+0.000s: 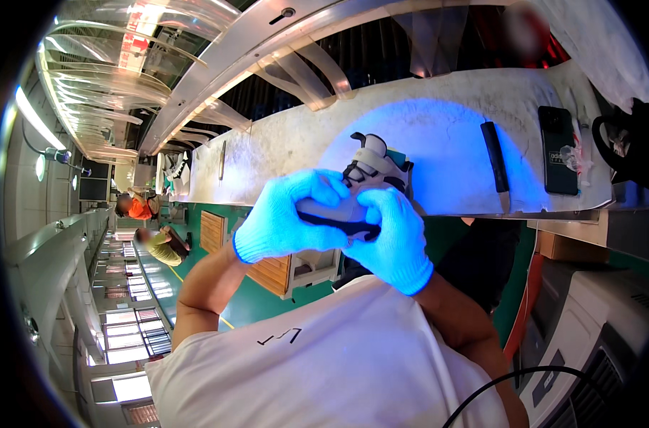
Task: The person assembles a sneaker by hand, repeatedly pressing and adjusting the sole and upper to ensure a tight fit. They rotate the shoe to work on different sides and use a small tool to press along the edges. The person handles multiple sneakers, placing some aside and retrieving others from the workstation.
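A light-coloured lace-up shoe (pixel 368 165) with dark trim is held between my two gloved hands, just over the near edge of the bench (pixel 288 157). Its heel points away from me, and the toe end faces my chest. My left hand (pixel 290 214) wraps the shoe's left side, fingers on top and thumb below. On the right side, my right hand (pixel 392 239) grips it with the thumb near the toe. Both knit gloves glow blue under a bluish light that falls across the bench. The palms hide part of the sole.
Right of the shoe lie a black-handled blade tool (pixel 495 160) and a dark phone (pixel 558 153). A thin metal tool (pixel 222 160) rests on the left of the bench, with more shoes (pixel 174 173) beyond. Clear plastic strips (pixel 306 71) hang behind. Two people work in the left distance.
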`<state>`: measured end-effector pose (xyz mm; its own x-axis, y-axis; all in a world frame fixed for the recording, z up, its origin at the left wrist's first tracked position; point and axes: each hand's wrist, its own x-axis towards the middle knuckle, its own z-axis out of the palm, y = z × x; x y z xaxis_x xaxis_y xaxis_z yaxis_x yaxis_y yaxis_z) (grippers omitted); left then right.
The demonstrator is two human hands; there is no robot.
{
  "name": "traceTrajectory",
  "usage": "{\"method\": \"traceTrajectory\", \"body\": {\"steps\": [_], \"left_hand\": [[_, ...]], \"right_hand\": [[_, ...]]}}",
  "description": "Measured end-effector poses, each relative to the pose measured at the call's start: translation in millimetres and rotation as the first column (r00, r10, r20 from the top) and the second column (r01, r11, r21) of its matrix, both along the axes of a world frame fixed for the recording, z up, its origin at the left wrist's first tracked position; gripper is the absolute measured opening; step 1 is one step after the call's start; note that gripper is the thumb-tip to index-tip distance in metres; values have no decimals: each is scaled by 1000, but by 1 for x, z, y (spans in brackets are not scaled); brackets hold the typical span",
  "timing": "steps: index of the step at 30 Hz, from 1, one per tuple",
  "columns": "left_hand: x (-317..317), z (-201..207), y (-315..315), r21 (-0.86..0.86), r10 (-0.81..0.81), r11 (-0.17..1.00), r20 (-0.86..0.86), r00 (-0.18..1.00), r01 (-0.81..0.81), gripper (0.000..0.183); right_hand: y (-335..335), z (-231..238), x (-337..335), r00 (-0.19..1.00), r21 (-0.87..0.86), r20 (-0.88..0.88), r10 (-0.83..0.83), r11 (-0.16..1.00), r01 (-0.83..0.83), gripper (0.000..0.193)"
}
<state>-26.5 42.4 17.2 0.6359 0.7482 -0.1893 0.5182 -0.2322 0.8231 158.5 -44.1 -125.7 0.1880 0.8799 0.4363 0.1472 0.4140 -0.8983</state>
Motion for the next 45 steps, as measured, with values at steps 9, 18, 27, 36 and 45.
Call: {"method": "traceTrajectory", "body": {"steps": [9,18,27,36,45], "left_hand": [[1,-1,16,-41,80,996,-50,996,-82,46],[-7,-2,35,86,-181,979,-55,982,186,47],[-15,-10,54,74,-251,966,21,968,249,44],[32,22,63,-133,-189,982,-753,630,135,100],[33,-10,69,-73,-88,996,-790,607,48,76]], "right_hand": [[-8,-21,-5,984,-1,80,-157,988,157,83],[4,-28,-3,991,44,54,-120,992,118,83],[21,-18,4,999,-141,38,-17,990,22,92],[36,-12,-12,974,-154,224,21,988,14,92],[36,-10,-21,953,-158,300,40,987,9,88]]}}
